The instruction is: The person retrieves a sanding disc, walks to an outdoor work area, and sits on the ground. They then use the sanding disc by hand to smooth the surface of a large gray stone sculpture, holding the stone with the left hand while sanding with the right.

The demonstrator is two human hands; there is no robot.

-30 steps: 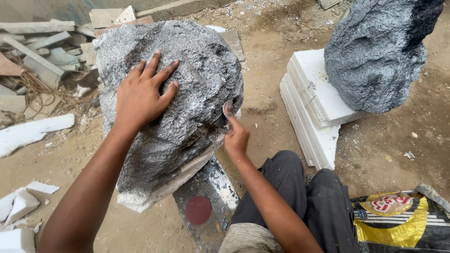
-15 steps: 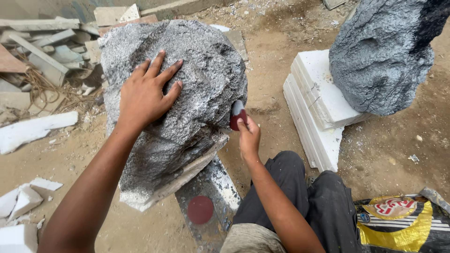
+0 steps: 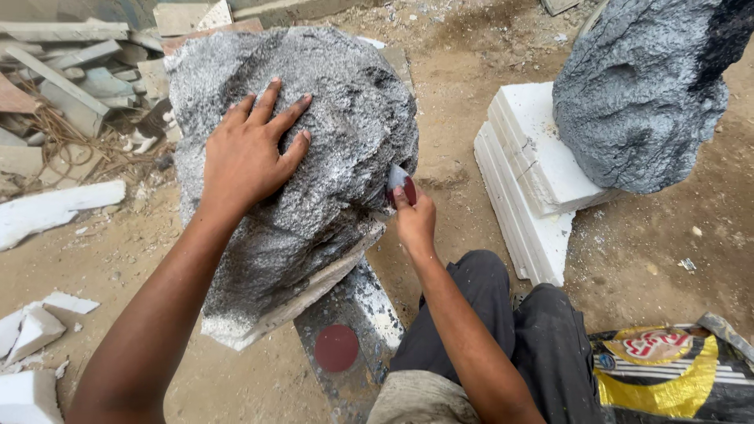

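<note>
Left hand (image 3: 250, 154) lies flat, fingers spread wide, on top of the large rough grey-painted foam rock (image 3: 314, 126), which leans on a paint-spattered board (image 3: 357, 314) on the sandy ground. Right hand (image 3: 415, 221) is closed around a small dark red scraper (image 3: 400, 184), its tip touching the rock's right flank. A second grey rock (image 3: 644, 86) stands on stacked white foam slabs (image 3: 526, 173), well apart

Soft, even daylight, no glare. Faint shadows under left hand (image 3: 250, 157) and beneath rock (image 3: 314, 133). Focus sharp centre; slight wide-angle stretch at frame edges. No motion blur.
</note>
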